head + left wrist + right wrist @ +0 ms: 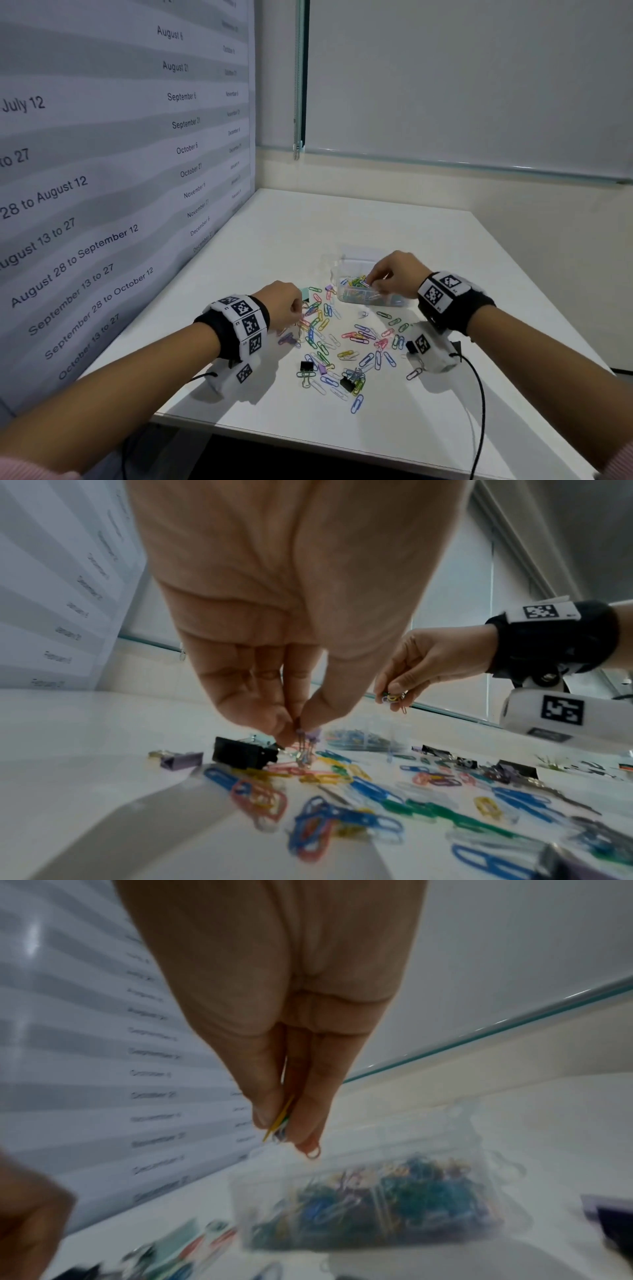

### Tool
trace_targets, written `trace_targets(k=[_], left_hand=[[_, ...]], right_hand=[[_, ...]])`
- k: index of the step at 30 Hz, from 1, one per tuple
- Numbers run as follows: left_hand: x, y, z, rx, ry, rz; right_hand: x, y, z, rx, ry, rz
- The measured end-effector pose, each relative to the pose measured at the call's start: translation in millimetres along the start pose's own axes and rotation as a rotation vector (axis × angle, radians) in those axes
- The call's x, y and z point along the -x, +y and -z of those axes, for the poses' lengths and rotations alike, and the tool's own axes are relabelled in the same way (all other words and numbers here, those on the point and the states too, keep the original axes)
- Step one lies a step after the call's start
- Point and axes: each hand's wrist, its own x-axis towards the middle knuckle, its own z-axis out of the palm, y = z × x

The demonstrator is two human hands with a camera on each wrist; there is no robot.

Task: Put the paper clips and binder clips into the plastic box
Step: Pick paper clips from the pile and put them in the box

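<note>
Nearest, loose paper clips (346,342) and black binder clips (347,383) lie scattered on the surface (274,240), well short of the box (368,291). Just beyond them the left hand (279,303) has its grip closed on a few clips in the pile, fingertips (291,731) pointing down. Farthest, the right hand (397,274) pinches a small bunch of clips directly above the open box, so it is the nearer hand and its drop looks to be straight down.
</note>
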Motion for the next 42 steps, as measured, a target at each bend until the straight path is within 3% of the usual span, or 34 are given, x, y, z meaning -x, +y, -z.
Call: trace_targets(k=[5,13,18,23,26,30,37,42], left_hand=[[0,-14,13,0.031,0.041,0.051],[0,-38,12,0.031,0.006,0.175],[2,-44,6,-0.007,0.034,0.218],[13,-25,7,-0.009,-0.095,0.116],[21,-13,-1,-0.015,-0.178,0.093],[22,-7,-13,-0.080,-0.174,0.058],[12,11,-12,0.023,-0.199,-0.110],[4,25,-12,0.028,-0.192,-0.183]], right_hand=[[-14,7,8,0.007,0.138,-0.098],[-4,-10,-11,0.116,0.020,0.052],[6,-36,-34,0.141,-0.182,0.177],[2,-53,-58,0.329,-0.435,0.181],[-1,-56,-60,0.347,-0.438,0.172],[0,-52,-68,0.394,-0.423,0.209],[15,-54,-67,0.216,-0.340,0.313],[20,-43,-57,0.151,-0.347,0.271]])
